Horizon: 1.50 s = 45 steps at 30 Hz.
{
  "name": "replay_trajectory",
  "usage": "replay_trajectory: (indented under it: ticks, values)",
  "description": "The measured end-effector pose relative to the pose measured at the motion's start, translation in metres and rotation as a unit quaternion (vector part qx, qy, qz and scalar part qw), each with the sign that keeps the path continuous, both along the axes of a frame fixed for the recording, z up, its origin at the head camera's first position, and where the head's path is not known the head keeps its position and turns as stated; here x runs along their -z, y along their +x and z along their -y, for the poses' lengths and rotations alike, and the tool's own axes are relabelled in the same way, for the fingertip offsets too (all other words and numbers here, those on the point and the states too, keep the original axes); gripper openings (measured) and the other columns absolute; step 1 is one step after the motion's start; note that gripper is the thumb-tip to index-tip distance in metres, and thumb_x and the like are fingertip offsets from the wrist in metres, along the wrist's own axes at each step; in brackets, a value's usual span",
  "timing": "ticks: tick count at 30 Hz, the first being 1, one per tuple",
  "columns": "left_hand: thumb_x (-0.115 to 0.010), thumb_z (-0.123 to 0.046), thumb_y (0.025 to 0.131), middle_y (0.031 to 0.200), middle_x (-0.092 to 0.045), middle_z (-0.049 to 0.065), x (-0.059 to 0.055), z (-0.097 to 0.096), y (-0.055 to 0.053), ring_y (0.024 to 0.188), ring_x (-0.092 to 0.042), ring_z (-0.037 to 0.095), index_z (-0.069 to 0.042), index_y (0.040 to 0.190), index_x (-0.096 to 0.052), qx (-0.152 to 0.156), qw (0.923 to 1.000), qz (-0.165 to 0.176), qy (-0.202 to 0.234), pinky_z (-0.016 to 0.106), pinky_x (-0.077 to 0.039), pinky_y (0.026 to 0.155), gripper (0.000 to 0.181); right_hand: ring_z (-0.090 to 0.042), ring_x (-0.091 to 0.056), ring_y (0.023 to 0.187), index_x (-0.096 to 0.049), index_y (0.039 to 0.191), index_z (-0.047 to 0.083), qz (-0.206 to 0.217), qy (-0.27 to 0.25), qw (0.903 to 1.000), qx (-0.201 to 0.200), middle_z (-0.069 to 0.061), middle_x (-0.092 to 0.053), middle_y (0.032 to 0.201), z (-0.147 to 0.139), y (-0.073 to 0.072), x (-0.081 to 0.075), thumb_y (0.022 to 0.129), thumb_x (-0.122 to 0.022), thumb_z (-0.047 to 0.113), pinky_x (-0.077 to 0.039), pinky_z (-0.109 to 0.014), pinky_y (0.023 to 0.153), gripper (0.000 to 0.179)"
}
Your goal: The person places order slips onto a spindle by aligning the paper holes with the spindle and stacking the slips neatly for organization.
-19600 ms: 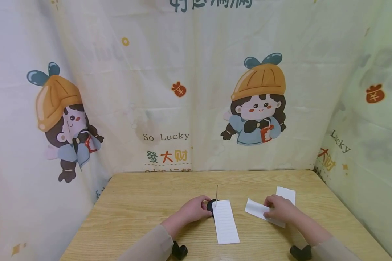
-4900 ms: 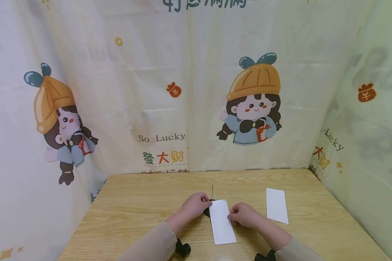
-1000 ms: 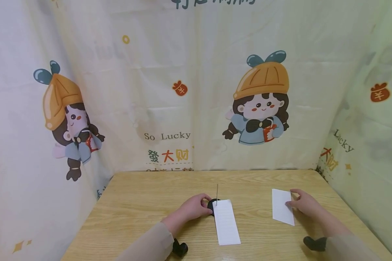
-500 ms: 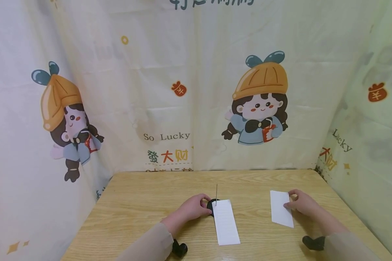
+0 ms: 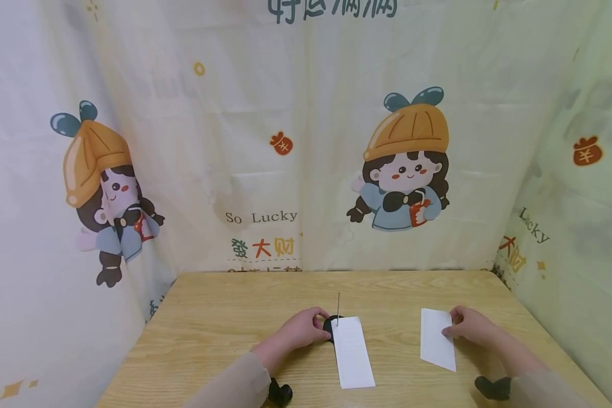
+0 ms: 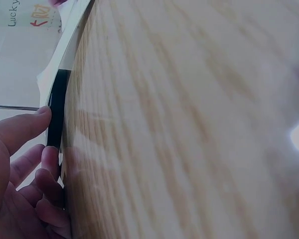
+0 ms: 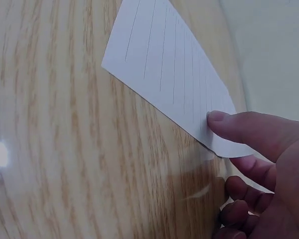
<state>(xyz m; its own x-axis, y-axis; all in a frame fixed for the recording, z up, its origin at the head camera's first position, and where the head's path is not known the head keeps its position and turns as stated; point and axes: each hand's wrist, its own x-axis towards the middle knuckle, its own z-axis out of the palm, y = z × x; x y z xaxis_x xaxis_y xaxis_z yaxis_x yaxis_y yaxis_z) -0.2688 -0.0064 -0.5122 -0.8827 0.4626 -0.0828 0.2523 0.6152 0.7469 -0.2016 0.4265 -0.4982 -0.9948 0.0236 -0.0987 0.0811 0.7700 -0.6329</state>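
A receipt spike, with a thin upright needle and a round black base point(image 5: 328, 325), stands mid-table in the head view. My left hand point(image 5: 300, 330) holds that base at its left edge; the left wrist view has thumb and fingers on the black rim point(image 6: 57, 107). A lined paper slip point(image 5: 354, 357) is on the needle by its upper left corner and reaches towards the front over the table. Farther right, my right hand point(image 5: 470, 327) pinches a second lined slip point(image 5: 435, 339) by its right edge. In the right wrist view, the thumb lies on that slip's ruled face point(image 7: 162, 64).
The wooden table point(image 5: 224, 306) ends at a printed curtain point(image 5: 326, 170) behind and at both sides. Black straps point(image 5: 492, 389) hang from both wrists near the front.
Earlier, my right hand took one slip to the spike, then returned right to the remaining slip. Over the last second it draws that slip slightly nearer. My left hand stays at the base.
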Motion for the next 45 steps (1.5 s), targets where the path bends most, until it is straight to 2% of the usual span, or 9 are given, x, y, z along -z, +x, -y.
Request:
replay_trajectory:
  ticks: [7,17,26,36,45]
  values:
    - [-0.082,-0.021,0.082,0.079,-0.058,0.000,-0.002,0.000,0.001,0.067,-0.052,0.017,-0.018,0.113,-0.065,0.001,1.0000,0.001,0.002,0.031,-0.040,0.060,0.036,-0.020,-0.045,0.074,-0.052,0.084,0.006,0.005,0.020,0.9997,0.012,-0.004,-0.046,0.076,0.001,0.000,0.002,0.082,-0.079,0.023,-0.035,-0.034,0.065,0.033]
    - [-0.082,-0.021,0.082,0.078,-0.057,-0.001,-0.005,-0.001,0.003,0.067,-0.051,0.016,-0.016,0.114,-0.065,0.002,1.0000,-0.002,0.000,0.031,-0.039,0.061,0.036,-0.018,-0.045,0.068,-0.051,0.082,0.007,0.002,-0.009,0.9998,0.020,-0.003,-0.048,0.073,0.003,0.008,0.004,0.083,-0.078,0.017,-0.036,-0.029,0.059,0.028]
    - [-0.082,-0.023,0.083,0.079,-0.057,-0.001,-0.003,0.000,0.002,0.067,-0.051,0.016,-0.017,0.115,-0.065,0.003,1.0000,-0.003,0.000,0.031,-0.039,0.061,0.037,-0.016,-0.049,0.071,-0.056,0.099,-0.001,-0.012,-0.071,0.9974,0.010,-0.003,-0.054,0.082,0.012,0.013,0.001,0.088,-0.073,0.010,-0.043,-0.026,0.060,0.023]
    - [-0.082,-0.024,0.082,0.079,-0.058,-0.001,-0.001,0.001,0.000,0.069,-0.052,0.016,-0.018,0.114,-0.065,-0.003,1.0000,0.001,0.000,0.032,-0.040,0.062,0.037,-0.015,-0.049,0.074,-0.059,0.107,-0.003,-0.041,-0.078,0.9960,0.016,-0.004,-0.057,0.087,0.020,0.014,-0.004,0.090,-0.072,0.014,-0.042,-0.026,0.060,0.027]
    - [-0.082,-0.026,0.082,0.079,-0.057,-0.002,0.002,0.000,-0.001,0.068,-0.052,0.015,-0.021,0.113,-0.065,-0.004,1.0000,-0.001,-0.007,0.031,-0.040,0.062,0.036,-0.019,-0.055,0.076,-0.059,0.111,-0.005,-0.032,-0.092,0.9948,0.028,-0.005,-0.061,0.087,0.027,0.013,-0.007,0.092,-0.070,0.014,-0.046,-0.029,0.061,0.029]
